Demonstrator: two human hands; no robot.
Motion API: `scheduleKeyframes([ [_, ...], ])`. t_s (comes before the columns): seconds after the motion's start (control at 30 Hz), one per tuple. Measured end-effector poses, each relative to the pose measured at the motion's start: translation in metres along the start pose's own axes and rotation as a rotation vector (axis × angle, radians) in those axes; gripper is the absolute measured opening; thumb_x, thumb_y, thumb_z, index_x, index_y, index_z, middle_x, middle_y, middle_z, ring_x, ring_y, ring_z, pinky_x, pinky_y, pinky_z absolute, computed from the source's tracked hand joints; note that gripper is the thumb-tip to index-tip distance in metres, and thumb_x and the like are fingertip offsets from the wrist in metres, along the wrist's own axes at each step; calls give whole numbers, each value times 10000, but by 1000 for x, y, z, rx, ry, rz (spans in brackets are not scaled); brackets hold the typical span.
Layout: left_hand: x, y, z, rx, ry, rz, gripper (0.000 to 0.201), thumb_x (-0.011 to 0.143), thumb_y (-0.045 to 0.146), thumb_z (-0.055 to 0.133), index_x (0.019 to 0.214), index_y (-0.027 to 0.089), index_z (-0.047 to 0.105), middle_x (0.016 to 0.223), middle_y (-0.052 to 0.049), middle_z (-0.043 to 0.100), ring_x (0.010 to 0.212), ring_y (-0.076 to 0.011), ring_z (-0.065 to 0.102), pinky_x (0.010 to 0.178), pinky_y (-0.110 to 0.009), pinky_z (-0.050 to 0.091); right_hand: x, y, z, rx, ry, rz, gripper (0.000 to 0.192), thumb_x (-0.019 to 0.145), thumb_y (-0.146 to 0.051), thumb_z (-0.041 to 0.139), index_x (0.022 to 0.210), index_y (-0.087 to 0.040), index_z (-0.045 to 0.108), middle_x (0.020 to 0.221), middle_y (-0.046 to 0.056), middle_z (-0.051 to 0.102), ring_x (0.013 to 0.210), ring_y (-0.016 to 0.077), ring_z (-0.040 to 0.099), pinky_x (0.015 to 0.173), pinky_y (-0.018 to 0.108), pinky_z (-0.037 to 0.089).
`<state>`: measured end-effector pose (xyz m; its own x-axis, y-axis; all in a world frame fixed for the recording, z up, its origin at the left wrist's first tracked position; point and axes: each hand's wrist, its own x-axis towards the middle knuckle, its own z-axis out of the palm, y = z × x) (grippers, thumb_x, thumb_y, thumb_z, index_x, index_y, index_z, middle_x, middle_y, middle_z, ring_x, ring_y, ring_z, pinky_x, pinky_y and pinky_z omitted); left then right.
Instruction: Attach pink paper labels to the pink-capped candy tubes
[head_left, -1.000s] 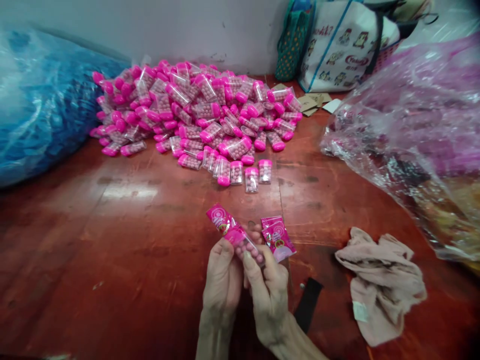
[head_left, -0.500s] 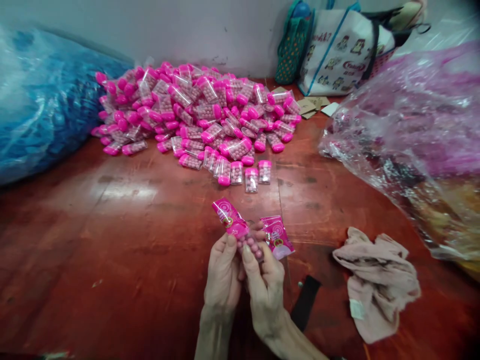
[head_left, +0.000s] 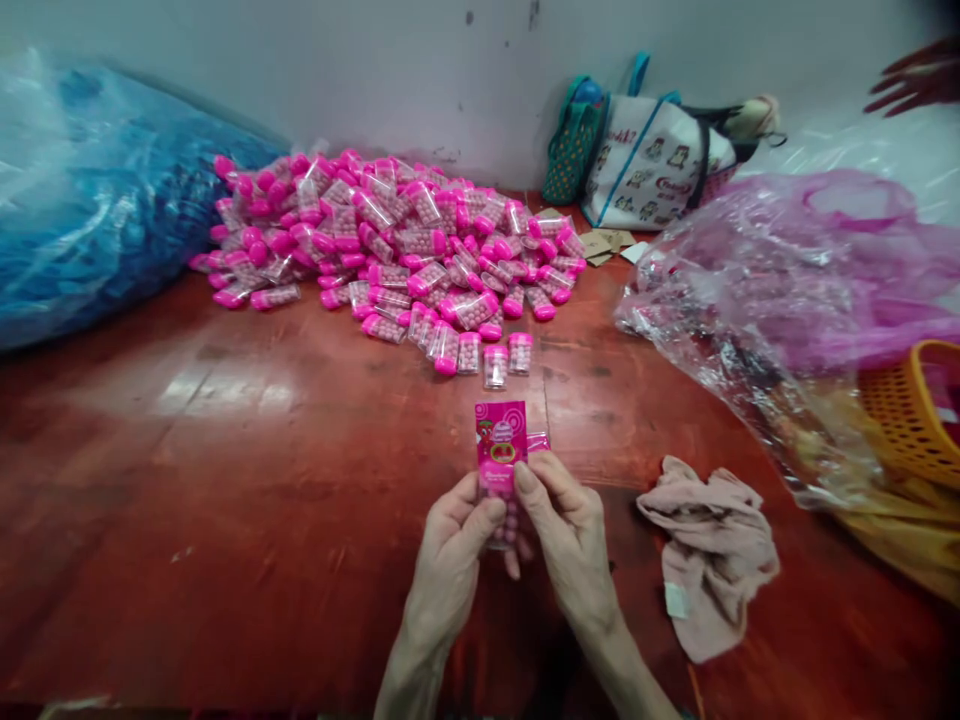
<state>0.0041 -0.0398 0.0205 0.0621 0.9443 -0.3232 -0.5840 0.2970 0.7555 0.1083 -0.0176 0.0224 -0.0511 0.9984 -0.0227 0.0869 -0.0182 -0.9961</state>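
Observation:
Between my two hands is a small clear candy container (head_left: 501, 520) of pink balls, held upright with a printed pink sleeve (head_left: 502, 440) over its upper part. My left hand (head_left: 450, 545) pinches its left side, thumb across the front. My right hand (head_left: 566, 530) grips the right side, its thumb on the sleeve's lower edge. Another pink sleeve (head_left: 538, 441) lies on the table behind my right fingers, mostly hidden. Just beyond my hands, a few pink-capped containers (head_left: 495, 367) stand in front of a large heap of the same containers (head_left: 390, 230).
A big bag of blue pieces (head_left: 112, 220) lies at left. On the right are a crumpled cloth (head_left: 709, 550), clear and pink plastic bags (head_left: 750, 260) and a yellow basket (head_left: 911, 410). Tote bags (head_left: 652, 165) stand by the wall. Another person's hand (head_left: 915, 78) shows at top right.
The sleeved container has turned from tilted to upright, and my right thumb has moved up onto the sleeve. The view has shifted; another person's hand and the yellow basket now show at right.

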Motion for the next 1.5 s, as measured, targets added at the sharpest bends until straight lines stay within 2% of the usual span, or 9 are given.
scheduleKeyframes([
  [0.17, -5, -7, 9, 40, 33, 2, 86, 771, 191, 599, 814, 121, 575, 639, -12, 570, 529, -87, 531, 435, -166, 395, -4, 3, 4, 236, 79, 124, 237, 840, -347, 523, 711, -168, 610, 651, -39, 423, 458, 58, 383, 366, 176, 314],
  [0.5, -11, -13, 14, 92, 198, 34, 148, 786, 297, 574, 750, 156, 549, 556, 54, 426, 406, -40, 341, 353, -150, 252, -19, 13, 16, 96, 208, 131, 237, 796, -365, 575, 690, -157, 613, 643, -3, 523, 538, 103, 482, 437, 193, 409],
  [0.67, -8, -3, 12, 377, 122, 57, 154, 804, 309, 544, 811, 165, 596, 519, 41, 461, 417, -58, 365, 382, -161, 256, -10, 7, -1, 315, 54, 186, 193, 750, -339, 637, 812, -159, 668, 749, 30, 631, 680, 151, 579, 603, 253, 492],
  [0.73, -7, 2, 14, 496, 79, 70, 130, 791, 284, 562, 826, 170, 614, 557, 31, 486, 452, -69, 408, 425, -170, 312, -4, 3, -9, 482, 11, 279, 231, 714, -341, 676, 845, -151, 671, 711, 25, 647, 624, 141, 591, 572, 248, 496],
  [0.87, -6, -1, 17, 591, 57, 103, 101, 782, 248, 569, 833, 183, 627, 562, 37, 474, 478, -82, 434, 476, -188, 351, 3, 2, -10, 651, 48, 427, 204, 654, -314, 730, 728, -139, 655, 550, -20, 600, 452, 99, 541, 437, 210, 469],
  [1.0, -7, -13, 17, 526, 128, 84, 112, 809, 259, 534, 808, 182, 615, 562, 40, 457, 484, -75, 424, 471, -180, 340, -2, 8, 2, 607, 55, 427, 210, 668, -325, 712, 676, -139, 615, 528, -25, 583, 382, 80, 486, 305, 165, 372],
  [1.17, -2, -19, 20, 227, 213, -2, 148, 781, 312, 578, 815, 170, 600, 623, 34, 486, 476, -48, 398, 446, -152, 329, -9, 11, 10, 407, 164, 384, 216, 687, -325, 700, 731, -128, 622, 599, -13, 591, 488, 81, 528, 421, 163, 440],
  [1.37, 6, -13, 22, 84, 97, -107, 157, 798, 305, 559, 748, 156, 546, 550, 34, 497, 391, -39, 366, 359, -149, 257, -4, 13, -1, 534, 57, 270, 254, 837, -383, 523, 744, -155, 587, 478, -67, 445, 338, 38, 369, 289, 131, 310],
  [1.5, 5, -17, 27, 33, 141, -82, 190, 814, 324, 534, 721, 159, 518, 560, 34, 485, 415, -51, 365, 356, -157, 278, -3, 13, 0, 485, 95, 319, 304, 810, -433, 540, 664, -167, 528, 468, -76, 413, 320, 42, 368, 258, 133, 280],
])
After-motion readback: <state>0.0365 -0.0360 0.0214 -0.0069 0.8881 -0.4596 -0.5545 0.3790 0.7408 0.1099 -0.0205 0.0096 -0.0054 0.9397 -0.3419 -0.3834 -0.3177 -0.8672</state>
